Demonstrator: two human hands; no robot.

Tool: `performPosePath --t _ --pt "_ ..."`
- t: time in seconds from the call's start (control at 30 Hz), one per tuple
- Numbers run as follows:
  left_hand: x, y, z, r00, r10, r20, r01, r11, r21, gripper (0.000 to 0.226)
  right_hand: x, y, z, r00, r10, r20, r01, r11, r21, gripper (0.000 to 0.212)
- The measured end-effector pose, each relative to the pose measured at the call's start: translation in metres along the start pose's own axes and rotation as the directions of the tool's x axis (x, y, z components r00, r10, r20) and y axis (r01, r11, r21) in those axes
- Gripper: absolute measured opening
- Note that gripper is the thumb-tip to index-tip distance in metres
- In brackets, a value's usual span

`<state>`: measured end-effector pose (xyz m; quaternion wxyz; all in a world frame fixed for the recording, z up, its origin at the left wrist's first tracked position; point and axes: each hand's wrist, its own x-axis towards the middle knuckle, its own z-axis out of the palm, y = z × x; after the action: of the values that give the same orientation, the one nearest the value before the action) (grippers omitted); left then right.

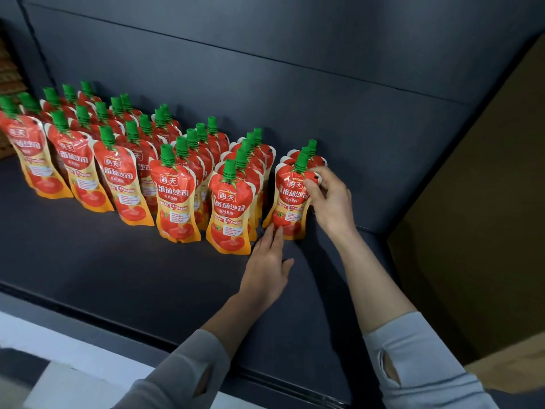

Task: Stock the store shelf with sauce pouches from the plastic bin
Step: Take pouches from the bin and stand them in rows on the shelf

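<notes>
Red and orange sauce pouches with green caps stand upright in several rows on the dark shelf [118, 261]. The rightmost row ends in a front pouch [287, 199]. My right hand [330, 199] grips that pouch's upper right edge, thumb and fingers closed on it. My left hand [267, 267] lies flat on the shelf with fingers apart, its fingertips touching the same pouch's lower front. The neighbouring row's front pouch [230, 214] stands just left of my left hand. The plastic bin is out of view.
A dark back panel [295, 84] rises behind the pouches. A brown cardboard surface [477, 231] stands to the right of the shelf. The shelf's front lip [147, 329] runs across the lower left, with light floor below it.
</notes>
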<state>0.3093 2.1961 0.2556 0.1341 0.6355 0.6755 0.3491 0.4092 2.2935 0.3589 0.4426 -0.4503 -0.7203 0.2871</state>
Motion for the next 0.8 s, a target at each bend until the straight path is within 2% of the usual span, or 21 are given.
performPosePath --t 0.2,0.33,0.43,0.5,0.6,0.67,0.8 --pt "0.0 -0.002 -0.001 1.0 0.009 0.016 -0.009 1.0 0.0 0.071 0.001 0.0 -0.005 0.999 0.008 0.031 -0.006 0.998 -0.056 0.021" --pt "-0.001 -0.002 -0.007 0.999 0.006 0.04 -0.005 1.0 -0.024 0.068 -0.004 -0.005 -0.012 0.998 -0.054 0.02 0.057 0.98 -0.191 0.027" --pt "-0.009 -0.004 -0.019 0.999 0.026 0.043 -0.023 0.997 -0.069 0.06 -0.02 -0.007 -0.018 0.99 -0.131 -0.049 0.108 0.937 -0.331 0.04" --pt "-0.021 -0.005 -0.033 0.999 0.05 0.01 -0.048 0.993 -0.109 0.052 -0.039 -0.008 -0.018 0.976 -0.194 -0.103 0.138 0.906 -0.401 0.045" --pt "-0.044 -0.016 -0.055 0.994 0.07 -0.081 -0.084 0.979 -0.184 0.037 -0.076 -0.009 -0.009 0.967 -0.227 -0.119 0.154 0.885 -0.439 0.04" --pt "-0.065 -0.027 -0.072 0.987 0.077 -0.144 -0.111 0.961 -0.253 0.031 -0.105 -0.012 0.005 0.971 -0.224 -0.084 0.166 0.882 -0.442 0.034" --pt "-0.117 -0.055 -0.117 0.968 0.045 -0.248 -0.113 0.957 -0.265 0.025 -0.168 -0.026 0.051 0.974 -0.226 0.023 0.214 0.88 -0.425 0.029"
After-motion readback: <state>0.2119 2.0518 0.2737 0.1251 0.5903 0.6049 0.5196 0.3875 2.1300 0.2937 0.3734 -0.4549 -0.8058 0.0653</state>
